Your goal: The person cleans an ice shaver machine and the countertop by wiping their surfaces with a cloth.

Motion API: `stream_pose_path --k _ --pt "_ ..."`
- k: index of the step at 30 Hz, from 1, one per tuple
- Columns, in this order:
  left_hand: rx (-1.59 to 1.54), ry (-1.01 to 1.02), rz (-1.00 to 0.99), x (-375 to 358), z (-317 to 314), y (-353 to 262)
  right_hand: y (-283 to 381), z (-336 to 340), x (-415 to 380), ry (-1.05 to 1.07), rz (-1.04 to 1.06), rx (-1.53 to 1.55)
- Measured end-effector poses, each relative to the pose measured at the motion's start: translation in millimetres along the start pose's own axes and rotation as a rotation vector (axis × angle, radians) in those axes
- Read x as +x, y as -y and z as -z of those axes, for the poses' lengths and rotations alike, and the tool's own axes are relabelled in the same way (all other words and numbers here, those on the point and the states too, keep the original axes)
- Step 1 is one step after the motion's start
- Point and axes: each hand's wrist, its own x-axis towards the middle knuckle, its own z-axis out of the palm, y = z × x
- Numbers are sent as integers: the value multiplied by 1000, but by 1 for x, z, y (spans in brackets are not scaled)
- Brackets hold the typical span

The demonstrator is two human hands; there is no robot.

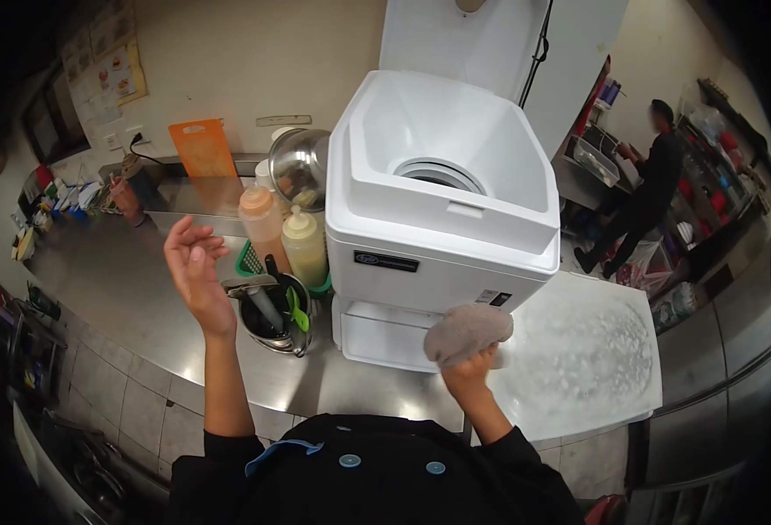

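Right hand grips a grey cloth pressed against the lower front of the white machine (lid up) on the steel desk; left hand raised, fingers spread, holding nothing, beside a utensil pot.

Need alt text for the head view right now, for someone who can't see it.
The right hand presses a grey cloth against the front of a white machine on a steel counter. The left hand is raised, open and empty, near a utensil pot.
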Motion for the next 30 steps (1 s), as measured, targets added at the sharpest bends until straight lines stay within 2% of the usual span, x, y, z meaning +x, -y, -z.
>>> stream_pose_path --k 1,3,5,7,10,11,13,15,19,21,22,24,25,26,28,29,30 --pt "-20 -29 24 -2 4 0 13 -12 6 -37 -15 39" --pt "-47 -59 51 -5 0 3 31 -44 5 137 114 77" --pt "-14 62 35 -12 -21 3 70 -41 42 578 136 252" --pt "-20 113 24 -14 -45 2 93 -75 60 198 322 404" --pt "-65 174 -9 -12 -60 -3 99 -66 74 156 320 469" --pt "-80 161 4 -11 -58 -6 90 -56 71 128 373 362" --pt "-84 125 8 -9 -47 -9 67 -31 56 134 226 176" --pt "-32 57 47 -14 -29 -8 45 7 80 -132 161 22" --pt "5 -32 122 -25 -9 1 51 31 135 -65 260 -104" --pt "-24 -50 138 -28 -7 3 66 39 180 170 547 -267" --pt "-53 -48 158 -30 -8 5 75 34 196 169 570 -269" --pt "-72 -72 160 -31 -9 11 98 22 220 235 824 -476" --pt "-91 -46 166 -31 -9 15 109 25 221 476 976 -686" --pt "-110 -19 169 -30 -8 18 108 8 206 472 991 -691" --pt "-146 -41 186 -30 -2 18 96 -41 170 294 998 -785" --pt "-135 -48 169 -29 2 20 103 -30 176 509 1032 -740" --pt "-124 -54 155 -27 6 23 106 -21 189 504 1049 -753"
